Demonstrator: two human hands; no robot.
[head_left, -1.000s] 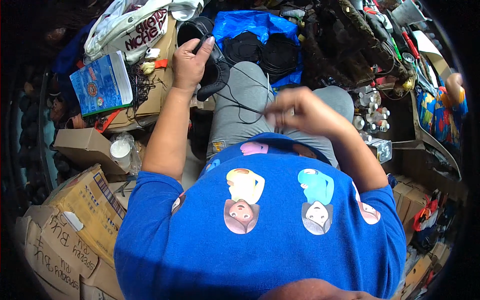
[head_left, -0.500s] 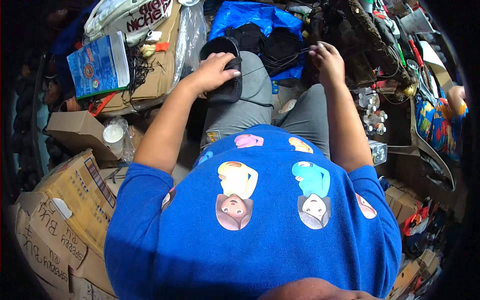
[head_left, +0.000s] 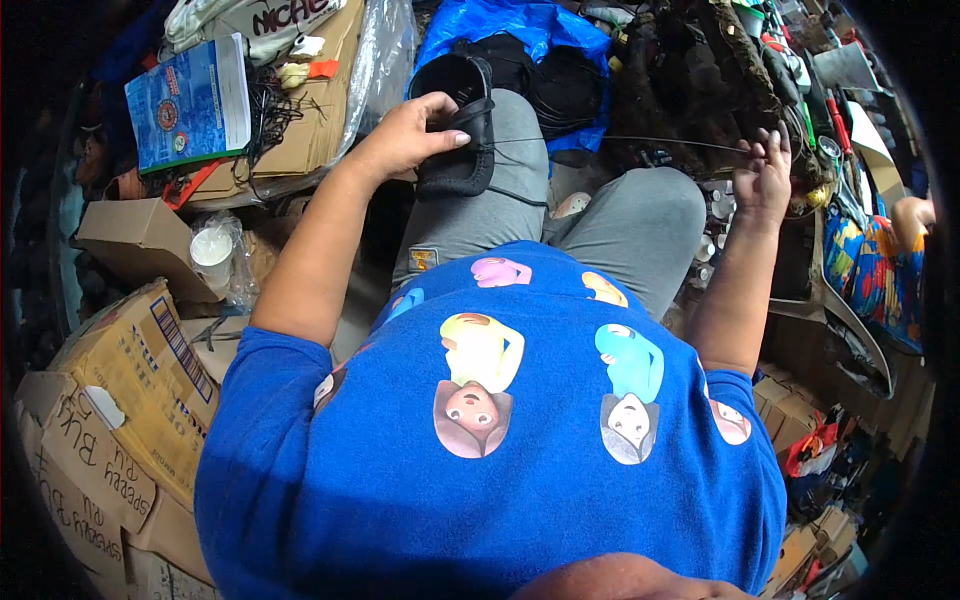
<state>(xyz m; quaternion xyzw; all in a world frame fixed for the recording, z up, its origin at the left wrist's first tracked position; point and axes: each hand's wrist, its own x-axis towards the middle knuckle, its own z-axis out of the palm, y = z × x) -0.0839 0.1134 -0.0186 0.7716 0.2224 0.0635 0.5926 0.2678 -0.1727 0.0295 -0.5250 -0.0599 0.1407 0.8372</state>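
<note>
A black shoe point(head_left: 457, 181) rests on my left thigh, its opening toward the far side. My left hand point(head_left: 415, 138) is closed on its side edge, thumb on top and fingers reaching in. From the shoe a dark thread point(head_left: 660, 139) runs nearly straight to the right. My right hand point(head_left: 764, 180), raised out past my right knee, pinches the thread's other end between curled fingers. A loose loop of dark cord point(head_left: 522, 198) lies across my thigh below the shoe. Whether a needle is on the thread is too small to tell.
Beyond my knees, a blue plastic sheet point(head_left: 450, 30) carries several black shoe pieces point(head_left: 567, 92). At left lie a blue book point(head_left: 190, 105), tangled black cords point(head_left: 268, 125) and cardboard boxes point(head_left: 140, 385). Tools and small bottles crowd the right. Another person's hand point(head_left: 912, 220) shows at far right.
My right hand has swung outward to the right, drawing the thread out long and straight. The shoe and my left hand have shifted only slightly.
</note>
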